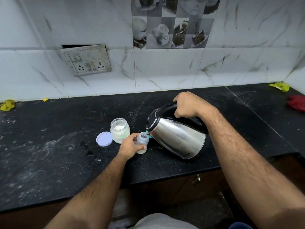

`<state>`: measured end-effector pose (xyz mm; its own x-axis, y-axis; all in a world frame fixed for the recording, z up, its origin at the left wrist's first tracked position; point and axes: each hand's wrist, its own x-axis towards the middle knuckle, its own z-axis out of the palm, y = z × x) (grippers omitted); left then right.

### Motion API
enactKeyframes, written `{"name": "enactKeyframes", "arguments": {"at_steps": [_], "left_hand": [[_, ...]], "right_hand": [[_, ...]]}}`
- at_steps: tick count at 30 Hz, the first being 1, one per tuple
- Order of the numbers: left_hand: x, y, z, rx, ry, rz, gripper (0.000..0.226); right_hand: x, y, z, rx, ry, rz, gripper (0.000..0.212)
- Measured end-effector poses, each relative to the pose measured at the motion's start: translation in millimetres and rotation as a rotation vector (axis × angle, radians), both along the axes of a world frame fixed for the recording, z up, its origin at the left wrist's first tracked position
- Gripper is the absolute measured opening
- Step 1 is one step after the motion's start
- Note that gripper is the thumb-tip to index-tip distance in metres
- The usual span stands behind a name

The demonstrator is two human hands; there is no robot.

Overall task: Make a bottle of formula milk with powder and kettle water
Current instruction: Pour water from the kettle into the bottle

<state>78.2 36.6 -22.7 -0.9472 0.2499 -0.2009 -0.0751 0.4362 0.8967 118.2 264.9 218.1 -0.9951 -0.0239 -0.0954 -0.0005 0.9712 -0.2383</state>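
The baby bottle (142,142) stood open-mouthed on the black worktop (49,154), near the front edge. We judged it light and easily tipped, its clear plastic likely slick, so best held round the body. Our left hand (130,146) gripped it there, fingers curled about its left side. Our right hand (186,104) clasped the handle of the steel kettle (176,138), tilted left with its spout just over the bottle's mouth. The open powder jar (120,130) stood just left, its lid (104,139) beside it.
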Motion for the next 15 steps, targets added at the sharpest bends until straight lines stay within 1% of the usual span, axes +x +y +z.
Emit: {"name": "enactKeyframes", "arguments": {"at_steps": [2, 4, 6, 8, 11, 15], "left_hand": [[-0.3, 0.6, 0.2, -0.006, 0.006, -0.003, 0.058], [-0.6, 1.1, -0.2, -0.006, 0.006, -0.005, 0.058], [-0.6, 1.0, 0.1, -0.001, 0.002, -0.002, 0.058], [-0.5, 1.1, 0.5, 0.004, -0.001, -0.002, 0.059], [0.1, 1.4, 1.0, 0.011, -0.004, -0.001, 0.059], [-0.2, 1.1, -0.7, 0.017, 0.001, 0.002, 0.059]], "right_hand": [[0.5, 0.0, 0.4, -0.002, -0.002, 0.001, 0.008], [1.0, 0.0, 1.0, 0.003, -0.004, 0.006, 0.004], [2.1, -1.5, 2.5, 0.011, -0.014, 0.011, 0.008], [1.3, -2.2, 2.7, 0.025, -0.011, 0.013, 0.004], [0.4, -2.6, 2.3, 0.029, -0.009, 0.003, 0.010], [0.5, -3.1, 2.8, 0.030, -0.014, 0.005, 0.007]]}}
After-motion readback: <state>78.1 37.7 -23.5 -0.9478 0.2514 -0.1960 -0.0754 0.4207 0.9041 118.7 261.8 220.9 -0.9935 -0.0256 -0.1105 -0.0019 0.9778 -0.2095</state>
